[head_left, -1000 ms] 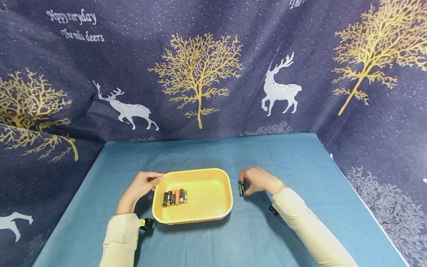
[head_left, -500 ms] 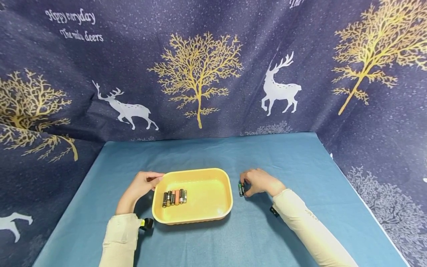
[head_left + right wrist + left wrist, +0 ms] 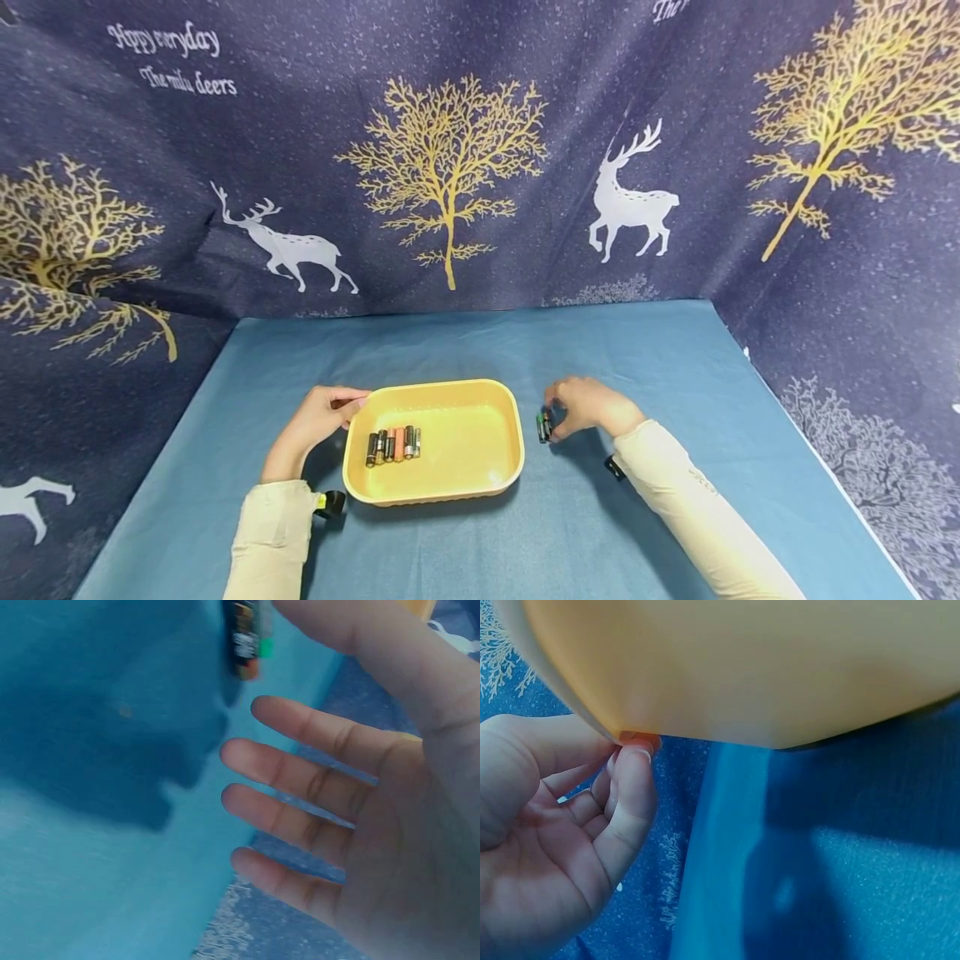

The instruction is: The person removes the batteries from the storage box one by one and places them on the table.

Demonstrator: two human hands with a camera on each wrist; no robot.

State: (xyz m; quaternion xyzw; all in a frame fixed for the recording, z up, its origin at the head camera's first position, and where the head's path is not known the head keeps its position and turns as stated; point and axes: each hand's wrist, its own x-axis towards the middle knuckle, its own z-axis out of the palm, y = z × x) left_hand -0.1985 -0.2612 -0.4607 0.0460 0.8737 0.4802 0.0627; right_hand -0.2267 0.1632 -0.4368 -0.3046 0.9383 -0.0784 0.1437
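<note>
My left hand (image 3: 318, 417) pinches the far left corner of a yellow plastic basin (image 3: 468, 446); thumb and finger meet on its rim in the left wrist view. Several batteries (image 3: 394, 445), black, orange and silver, lie side by side in a row in the basin's left half. To the right of the basin, two more batteries lie together on the cloth: a green-ended battery (image 3: 540, 428) and a black one with an orange end (image 3: 244, 637). My right hand (image 3: 588, 405) hovers beside this pair, fingers spread and apart from the black battery in the right wrist view.
A blue cloth (image 3: 495, 550) covers the table. Behind it hangs a dark blue curtain (image 3: 510, 250) printed with trees and deer. A black wrist camera (image 3: 330, 504) sits on the left wrist, near the basin's front left corner.
My right hand has drawn slightly to the right, away from the two batteries, so more of the black one shows. The left hand and basin have stayed in place.
</note>
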